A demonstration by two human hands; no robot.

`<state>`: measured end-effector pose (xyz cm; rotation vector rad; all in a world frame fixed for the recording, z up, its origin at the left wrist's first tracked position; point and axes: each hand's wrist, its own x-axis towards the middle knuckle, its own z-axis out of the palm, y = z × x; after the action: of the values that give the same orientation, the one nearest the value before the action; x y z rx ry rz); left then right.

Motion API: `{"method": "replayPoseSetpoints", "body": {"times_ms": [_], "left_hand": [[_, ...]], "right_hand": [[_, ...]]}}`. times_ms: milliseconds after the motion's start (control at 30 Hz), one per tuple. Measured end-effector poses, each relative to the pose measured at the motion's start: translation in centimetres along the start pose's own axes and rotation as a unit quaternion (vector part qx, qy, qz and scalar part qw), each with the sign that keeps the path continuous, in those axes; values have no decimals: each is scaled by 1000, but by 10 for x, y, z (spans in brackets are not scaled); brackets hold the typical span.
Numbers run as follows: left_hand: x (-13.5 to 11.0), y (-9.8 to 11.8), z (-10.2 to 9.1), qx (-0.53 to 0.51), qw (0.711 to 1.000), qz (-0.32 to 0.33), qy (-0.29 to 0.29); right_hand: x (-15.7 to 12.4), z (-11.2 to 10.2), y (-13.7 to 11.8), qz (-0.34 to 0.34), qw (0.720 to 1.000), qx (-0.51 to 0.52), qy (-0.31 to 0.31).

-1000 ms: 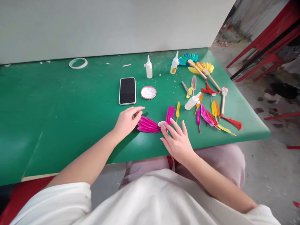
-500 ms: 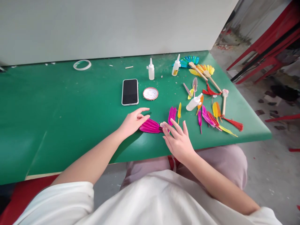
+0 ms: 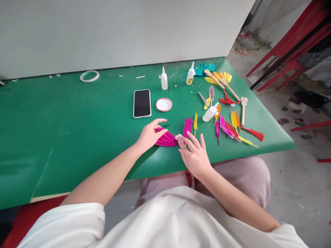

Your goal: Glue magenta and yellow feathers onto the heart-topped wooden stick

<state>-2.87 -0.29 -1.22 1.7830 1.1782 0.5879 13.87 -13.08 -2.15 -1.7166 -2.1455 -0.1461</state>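
A fan of magenta feathers (image 3: pixel 167 140) lies near the table's front edge, its broad ends to the left and dark quills to the right. Over the broad ends, my left hand (image 3: pixel 150 135) rests with fingers stretched out and thumb along the feathers. My right hand (image 3: pixel 197 153) has its fingers spread, fingertips at a small whitish piece (image 3: pixel 179 137) where the quills meet. Whether those fingertips press it or only touch it is hard to tell. Just beyond the right hand are more magenta feathers (image 3: pixel 187 126) and a yellow feather (image 3: pixel 196 123).
On the green table (image 3: pixel 77 137) are a phone (image 3: pixel 142 104), a round lid (image 3: pixel 164 104), a tape roll (image 3: pixel 89 76), and glue bottles (image 3: pixel 164 80), one lying tilted (image 3: pixel 210 113). Rightward lie loose coloured feathers (image 3: pixel 224 128), wooden-handled feather fans (image 3: pixel 223 80) and a red tassel (image 3: pixel 254 133).
My left hand has shifted slightly right over the magenta feathers. The right hand stays in nearly the same place at the quill end. The whole view has moved a little.
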Motion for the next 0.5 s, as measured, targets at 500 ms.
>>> {"method": "replayPoseSetpoints", "body": {"times_ms": [500], "left_hand": [[6,10,-2,10,998,11,-66]], "right_hand": [[-2,0,-5,31,999,-12,10]]}}
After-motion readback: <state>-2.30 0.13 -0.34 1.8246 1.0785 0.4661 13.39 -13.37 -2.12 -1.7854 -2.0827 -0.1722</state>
